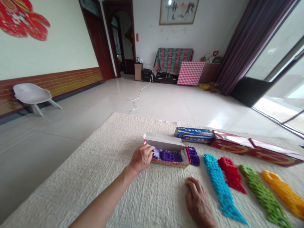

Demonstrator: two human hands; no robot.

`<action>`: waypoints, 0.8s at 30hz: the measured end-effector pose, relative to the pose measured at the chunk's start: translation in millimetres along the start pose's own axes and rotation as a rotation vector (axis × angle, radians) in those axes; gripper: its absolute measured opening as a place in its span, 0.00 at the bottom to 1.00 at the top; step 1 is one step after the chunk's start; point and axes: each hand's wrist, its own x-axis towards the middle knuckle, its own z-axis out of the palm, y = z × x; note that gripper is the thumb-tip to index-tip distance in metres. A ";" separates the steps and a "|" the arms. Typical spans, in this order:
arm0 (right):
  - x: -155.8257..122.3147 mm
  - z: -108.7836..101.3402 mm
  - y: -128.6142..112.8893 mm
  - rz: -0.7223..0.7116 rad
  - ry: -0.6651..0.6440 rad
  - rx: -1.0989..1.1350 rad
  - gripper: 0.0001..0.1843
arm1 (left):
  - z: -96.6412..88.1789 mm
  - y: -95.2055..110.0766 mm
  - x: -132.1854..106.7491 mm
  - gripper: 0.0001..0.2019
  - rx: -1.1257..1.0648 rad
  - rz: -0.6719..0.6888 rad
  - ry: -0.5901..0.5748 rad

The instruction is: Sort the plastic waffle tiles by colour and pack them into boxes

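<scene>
My left hand [142, 157] reaches into the left end of a small open cardboard box [169, 146], fingers curled on the purple plastic lattice pieces [168, 155] inside it. More purple pieces [195, 156] stick out of the box's right end. My right hand [199, 201] lies flat on the cream quilted mat [95, 177], fingers stretched out, holding nothing. Just right of it lie rows of lattice pieces: blue [220, 186], red [231, 174], green [263, 193] and orange [283, 191].
A blue box [193, 134] and two long red boxes [251, 148] lie at the mat's far edge. Beyond are a tiled floor, a white cable [140, 93], a white chair [32, 95] at the left wall, and a covered cabinet [173, 63] at the back.
</scene>
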 end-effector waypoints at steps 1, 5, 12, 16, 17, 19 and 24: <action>-0.1 0.4 0.3 -0.005 0.008 -0.004 0.12 | -0.2 -1.9 12.8 0.14 0.030 0.023 -0.109; -1.0 3.0 1.5 -0.013 0.021 -0.017 0.13 | 8.8 -5.8 44.5 0.13 0.076 0.117 -0.328; -2.1 4.2 1.2 -0.022 0.034 -0.016 0.14 | 7.8 -0.5 70.6 0.09 0.224 0.136 -0.552; -2.1 4.0 1.7 -0.024 0.034 -0.028 0.14 | 8.2 2.8 78.5 0.11 0.289 0.138 -0.650; -2.1 4.1 2.1 -0.025 0.037 -0.029 0.14 | 9.6 3.1 79.2 0.11 0.302 0.140 -0.666; -2.2 4.6 2.8 -0.026 0.043 -0.031 0.14 | 13.4 3.0 79.3 0.10 0.320 0.147 -0.684; -3.1 6.8 4.4 -0.035 0.065 -0.028 0.15 | 14.3 -2.2 78.6 0.09 0.329 0.152 -0.673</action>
